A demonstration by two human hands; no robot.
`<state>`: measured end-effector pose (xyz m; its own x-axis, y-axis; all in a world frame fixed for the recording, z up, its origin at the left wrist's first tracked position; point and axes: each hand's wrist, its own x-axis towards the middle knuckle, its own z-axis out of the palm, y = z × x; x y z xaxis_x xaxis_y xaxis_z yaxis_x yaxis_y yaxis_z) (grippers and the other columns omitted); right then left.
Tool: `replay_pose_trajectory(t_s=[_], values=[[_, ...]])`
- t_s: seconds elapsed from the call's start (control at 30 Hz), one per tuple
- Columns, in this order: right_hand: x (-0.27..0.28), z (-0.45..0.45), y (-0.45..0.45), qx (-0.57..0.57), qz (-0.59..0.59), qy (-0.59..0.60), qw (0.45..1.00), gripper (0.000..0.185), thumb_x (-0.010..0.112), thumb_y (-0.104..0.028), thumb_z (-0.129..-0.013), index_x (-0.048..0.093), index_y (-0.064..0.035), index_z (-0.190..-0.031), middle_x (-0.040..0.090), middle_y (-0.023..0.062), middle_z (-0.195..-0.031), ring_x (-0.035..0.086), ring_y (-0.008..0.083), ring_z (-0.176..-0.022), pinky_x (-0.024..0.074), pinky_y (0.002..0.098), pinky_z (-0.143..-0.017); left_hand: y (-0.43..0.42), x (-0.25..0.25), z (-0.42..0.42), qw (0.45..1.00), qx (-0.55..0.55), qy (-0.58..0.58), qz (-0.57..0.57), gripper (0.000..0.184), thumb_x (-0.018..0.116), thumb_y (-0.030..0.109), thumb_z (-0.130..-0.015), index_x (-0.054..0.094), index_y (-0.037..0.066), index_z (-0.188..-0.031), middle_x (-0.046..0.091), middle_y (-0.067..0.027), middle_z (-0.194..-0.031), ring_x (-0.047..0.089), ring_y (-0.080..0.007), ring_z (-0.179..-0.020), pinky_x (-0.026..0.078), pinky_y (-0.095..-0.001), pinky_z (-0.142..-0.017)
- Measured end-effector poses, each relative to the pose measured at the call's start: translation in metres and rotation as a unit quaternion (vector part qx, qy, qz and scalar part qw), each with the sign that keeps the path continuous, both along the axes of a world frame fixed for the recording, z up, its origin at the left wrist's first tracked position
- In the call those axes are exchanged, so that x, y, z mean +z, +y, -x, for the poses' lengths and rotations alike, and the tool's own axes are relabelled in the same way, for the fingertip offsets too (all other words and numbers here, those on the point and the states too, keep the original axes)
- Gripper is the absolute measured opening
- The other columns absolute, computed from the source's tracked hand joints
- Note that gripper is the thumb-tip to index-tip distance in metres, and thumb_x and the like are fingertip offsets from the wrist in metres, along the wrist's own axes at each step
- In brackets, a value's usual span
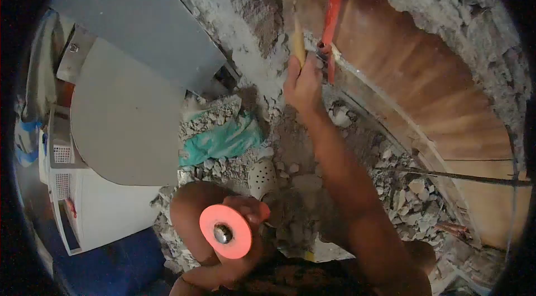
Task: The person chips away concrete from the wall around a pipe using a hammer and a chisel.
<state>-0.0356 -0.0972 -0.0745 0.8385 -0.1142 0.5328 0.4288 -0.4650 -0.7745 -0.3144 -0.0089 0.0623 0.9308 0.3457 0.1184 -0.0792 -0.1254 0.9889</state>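
Note:
My left hand [241,204], low and near my bent knee, is closed around a chisel with a round orange hand guard [211,219]. The chisel's shiny metal striking end [223,233] faces up at the guard's middle; its blade is hidden. My right arm reaches far forward. There my right hand [304,85] is closed on a tapered yellowish wooden handle [299,45] that points away from me. Just right of these fingers stand a red bar [335,3] and a small dark metal piece, whose kind I cannot make out.
Broken rubble [416,195] covers the floor, with a dusty green sack [223,142] and a light clog [262,179]. A curved-looking wooden panel [413,73] runs along the right, crossed by a dark rod [446,173]. Grey boards [128,117] and white furniture [111,207] stand left.

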Motion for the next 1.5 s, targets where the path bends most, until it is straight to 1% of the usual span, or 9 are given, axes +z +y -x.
replay_pose_trajectory(t_s=[0.1,0.17,0.57,0.7,0.8,1.0,1.27,1.37,1.5], values=[[-0.021,-0.001,-0.011,-0.045,-0.007,0.036,0.998,0.032,0.049,-0.032,-0.097,0.047,-0.0004,-0.100,0.062,0.0280,-0.074,0.063,0.0472,-0.072,0.0485,0.0545,-0.062,-0.002,0.001,-0.001,1.000,-0.001,0.002,-0.002,0.017,0.058,0.018,-0.088,0.057,0.002,-0.086,0.060,-0.0076,-0.078,0.058,-0.0191,-0.071,0.046,-0.0323,-0.067],[-0.093,-0.003,-0.028,-0.068,0.081,0.256,0.961,0.038,0.047,-0.036,-0.097,0.048,0.0016,-0.101,0.063,0.0284,-0.078,0.063,0.0477,-0.075,0.0486,0.0556,-0.067,-0.004,0.001,-0.003,1.000,-0.002,-0.003,-0.003,0.017,0.058,0.018,-0.088,0.057,0.002,-0.086,0.060,-0.0076,-0.077,0.058,-0.0190,-0.071,0.046,-0.0321,-0.066],[-0.031,-0.003,-0.027,0.014,-0.102,0.443,0.891,0.060,0.036,-0.048,-0.099,0.053,0.0086,-0.110,0.062,0.0297,-0.089,0.063,0.0466,-0.076,0.0478,0.0522,-0.072,0.005,-0.002,-0.001,1.000,-0.015,0.012,0.011,0.017,0.059,0.018,-0.087,0.057,0.001,-0.086,0.061,-0.0076,-0.076,0.058,-0.0185,-0.069,0.047,-0.0315,-0.064],[-0.032,-0.005,-0.023,0.001,-0.051,0.474,0.879,0.063,0.034,-0.050,-0.099,0.052,0.0080,-0.112,0.060,0.0324,-0.095,0.060,0.0480,-0.087,0.0462,0.0527,-0.078,0.008,-0.002,-0.011,0.999,-0.024,0.020,0.008,0.018,0.059,0.018,-0.087,0.057,0.001,-0.085,0.061,-0.0076,-0.075,0.058,-0.0183,-0.068,0.047,-0.0313,-0.063],[-0.064,-0.013,-0.029,-0.009,0.020,0.342,0.940,0.065,0.032,-0.053,-0.098,0.053,0.0075,-0.111,0.059,0.0337,-0.098,0.059,0.0482,-0.094,0.0455,0.0526,-0.079,0.013,-0.002,-0.027,0.999,-0.028,0.023,0.008,0.018,0.059,0.018,-0.086,0.057,0.000,-0.085,0.061,-0.0076,-0.075,0.058,-0.0182,-0.068,0.047,-0.0311,-0.063],[-0.079,-0.016,-0.031,-0.040,-0.016,0.390,0.920,0.065,0.034,-0.052,-0.098,0.055,0.0090,-0.106,0.060,0.0320,-0.093,0.058,0.0501,-0.089,0.0451,0.0533,-0.078,0.017,0.000,-0.040,0.999,-0.039,0.022,0.018,0.018,0.060,0.018,-0.086,0.057,0.000,-0.085,0.061,-0.0076,-0.074,0.058,-0.0179,-0.067,0.047,-0.0308,-0.061],[-0.079,-0.007,-0.012,-0.049,0.037,0.231,0.971,0.045,0.045,-0.037,-0.098,0.055,0.0074,-0.095,0.061,0.0300,-0.087,0.060,0.0481,-0.081,0.0467,0.0536,-0.070,-0.002,0.011,-0.010,0.999,-0.028,-0.014,-0.029,0.019,0.060,0.018,-0.086,0.056,0.000,-0.084,0.061,-0.0075,-0.073,0.058,-0.0176,-0.065,0.047,-0.0304,-0.060],[-0.016,0.030,-0.034,0.039,-0.077,0.453,0.887,0.039,0.052,-0.032,-0.094,0.055,0.0057,-0.104,0.065,0.0238,-0.095,0.063,0.0442,-0.077,0.0492,0.0522,-0.065,-0.021,0.025,0.022,0.997,0.003,-0.038,-0.072,0.019,0.060,0.018,-0.085,0.056,-0.001,-0.084,0.061,-0.0075,-0.072,0.058,-0.0175,-0.065,0.047,-0.0302,-0.059],[-0.143,0.117,-0.055,0.054,0.278,0.316,0.906,0.039,0.048,-0.034,-0.094,0.061,0.0018,-0.105,0.066,0.0223,-0.093,0.063,0.0424,-0.083,0.0501,0.0527,-0.071,-0.025,0.017,0.040,0.996,0.035,-0.057,0.060,0.013,0.060,0.010,-0.084,0.056,0.000,-0.091,0.059,-0.0070,-0.083,0.056,-0.0167,-0.074,0.047,-0.0304,-0.068]])
